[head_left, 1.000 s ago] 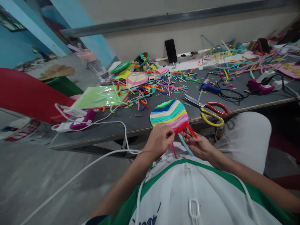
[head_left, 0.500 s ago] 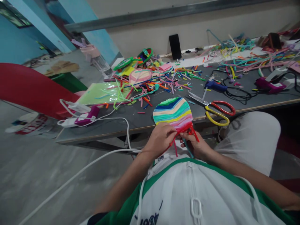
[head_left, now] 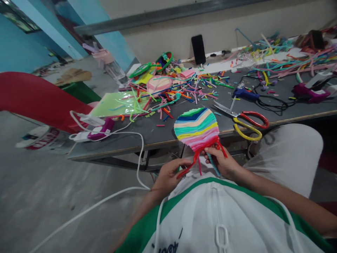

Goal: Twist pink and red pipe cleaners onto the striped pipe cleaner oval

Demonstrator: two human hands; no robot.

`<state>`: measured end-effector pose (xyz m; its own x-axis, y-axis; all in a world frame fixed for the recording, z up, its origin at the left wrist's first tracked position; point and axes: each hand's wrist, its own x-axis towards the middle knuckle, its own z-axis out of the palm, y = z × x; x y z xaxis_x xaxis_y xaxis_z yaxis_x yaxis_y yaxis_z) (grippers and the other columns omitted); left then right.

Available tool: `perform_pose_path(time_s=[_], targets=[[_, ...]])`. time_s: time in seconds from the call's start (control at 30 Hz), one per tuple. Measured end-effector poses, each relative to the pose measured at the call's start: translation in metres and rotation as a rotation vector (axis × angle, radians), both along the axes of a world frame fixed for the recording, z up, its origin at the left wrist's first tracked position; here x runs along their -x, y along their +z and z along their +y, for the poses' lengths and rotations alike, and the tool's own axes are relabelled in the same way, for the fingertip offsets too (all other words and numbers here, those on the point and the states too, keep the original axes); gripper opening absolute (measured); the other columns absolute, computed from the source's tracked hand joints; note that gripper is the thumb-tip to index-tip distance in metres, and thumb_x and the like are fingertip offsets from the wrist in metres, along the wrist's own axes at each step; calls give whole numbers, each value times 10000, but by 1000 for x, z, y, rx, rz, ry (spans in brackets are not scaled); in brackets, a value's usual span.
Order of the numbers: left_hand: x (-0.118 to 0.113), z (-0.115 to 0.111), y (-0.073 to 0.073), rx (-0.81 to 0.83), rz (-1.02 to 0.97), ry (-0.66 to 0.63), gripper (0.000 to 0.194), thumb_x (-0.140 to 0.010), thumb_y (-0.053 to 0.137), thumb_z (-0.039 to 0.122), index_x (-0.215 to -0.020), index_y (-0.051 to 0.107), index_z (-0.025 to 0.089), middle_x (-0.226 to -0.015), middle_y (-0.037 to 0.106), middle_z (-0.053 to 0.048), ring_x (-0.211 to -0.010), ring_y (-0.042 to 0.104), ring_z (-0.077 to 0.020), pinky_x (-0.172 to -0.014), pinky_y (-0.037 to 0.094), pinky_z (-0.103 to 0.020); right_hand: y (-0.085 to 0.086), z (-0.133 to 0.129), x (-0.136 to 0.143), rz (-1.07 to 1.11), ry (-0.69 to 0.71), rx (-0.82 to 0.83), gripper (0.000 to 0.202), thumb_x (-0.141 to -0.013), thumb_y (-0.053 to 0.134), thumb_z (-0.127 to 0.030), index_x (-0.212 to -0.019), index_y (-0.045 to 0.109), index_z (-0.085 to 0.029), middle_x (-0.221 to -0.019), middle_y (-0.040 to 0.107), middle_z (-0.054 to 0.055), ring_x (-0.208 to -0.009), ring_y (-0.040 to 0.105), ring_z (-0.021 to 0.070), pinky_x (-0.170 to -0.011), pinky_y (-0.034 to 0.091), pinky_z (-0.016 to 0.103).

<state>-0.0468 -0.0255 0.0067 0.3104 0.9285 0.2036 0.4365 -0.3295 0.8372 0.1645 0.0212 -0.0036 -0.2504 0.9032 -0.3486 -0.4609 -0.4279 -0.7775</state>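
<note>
A round piece covered in striped, coloured fuzzy strips [head_left: 197, 127] juts over the table's front edge, green and blue at the far side, pink and red nearest me. My right hand [head_left: 221, 160] grips its near edge, with red ends and a teal strip [head_left: 213, 165] hanging by the fingers. Lower and to the left, my left hand [head_left: 171, 175] is closed on a loose red strip [head_left: 187, 168] that runs up to the piece's red edge. Its fingertips are partly hidden. A pink strip end dangles between the hands.
Scissors [head_left: 243, 121] with red and yellow handles lie right of the piece, near a blue glue gun [head_left: 246, 94]. Cut strips [head_left: 200, 92] litter the grey table [head_left: 126, 140]. A white cable [head_left: 143, 140] hangs over the front edge. A phone [head_left: 198, 50] leans at the back.
My left hand has moved down and left, away from the piece's edge, drawing the red strip out. My right hand stays at the near edge, and the view has shifted slightly.
</note>
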Motion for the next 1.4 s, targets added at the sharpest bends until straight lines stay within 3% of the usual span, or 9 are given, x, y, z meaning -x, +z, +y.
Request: perform_pose_path(time_s=[0.13,0.4,0.63,0.9,1.07,1.17,1.27,1.33,1.4], targets=[[-4,-3,2,-269,52,-86,148,-825,573,141,-926,665,199,-904,716,-80,-891,663,-172,-798,516,-287,-2,0,4,-17,-9,-24,184,-666,699,-317,-746,652,-158,-679,625,12,-582,524,118,-514,444,240],[-24,0,27,-471,54,-120,145,-833,547,169,-930,653,187,-875,686,-88,-856,638,-177,-775,521,-301,-2,-3,9,-26,7,-49,209,-655,713,-337,-738,642,-159,-701,634,26,-616,551,133,-498,458,234],[-30,-5,46,-249,73,232,133,-833,572,245,-752,655,179,-807,549,-58,-800,549,-160,-690,470,-276,9,-2,8,-77,-30,-137,223,-688,698,-376,-725,603,-177,-673,624,19,-579,562,143,-514,482,267],[-36,1,56,92,188,303,300,-763,626,281,-517,505,161,-643,470,9,-632,490,-109,-583,389,-231,29,-7,11,-261,-19,-416,214,-725,679,-401,-745,597,-205,-683,608,26,-575,575,164,-507,489,291],[-26,0,57,260,175,378,317,-716,660,339,-496,522,159,-597,471,21,-581,483,-108,-529,367,-228,20,-7,11,-355,7,-509,176,-732,682,-354,-697,570,-223,-637,561,13,-545,529,151,-524,475,294],[-23,-8,63,198,204,461,273,-729,652,336,-531,582,162,-633,517,4,-605,514,-120,-553,394,-244,11,-4,10,-406,-29,-584,135,-740,678,-332,-714,595,-229,-671,574,30,-604,531,169,-561,470,300],[-28,-19,75,-85,291,534,192,-755,637,294,-601,641,178,-679,533,-15,-681,533,-142,-618,421,-268,9,-4,9,-450,-61,-640,109,-743,675,-319,-722,612,-233,-684,573,36,-624,527,178,-588,467,308],[-33,-24,83,-227,314,514,168,-772,626,283,-638,657,187,-712,540,-24,-732,538,-151,-663,434,-275,11,-5,8,-488,-61,-681,100,-760,657,-304,-710,609,-232,-667,558,35,-608,518,176,-591,462,312],[-36,-22,87,-175,300,432,186,-779,616,285,-627,656,184,-709,549,-26,-720,543,-146,-648,436,-265,16,-6,6,-516,-46,-729,76,-773,642,-286,-726,618,-230,-680,562,41,-626,527,183,-603,463,316]])
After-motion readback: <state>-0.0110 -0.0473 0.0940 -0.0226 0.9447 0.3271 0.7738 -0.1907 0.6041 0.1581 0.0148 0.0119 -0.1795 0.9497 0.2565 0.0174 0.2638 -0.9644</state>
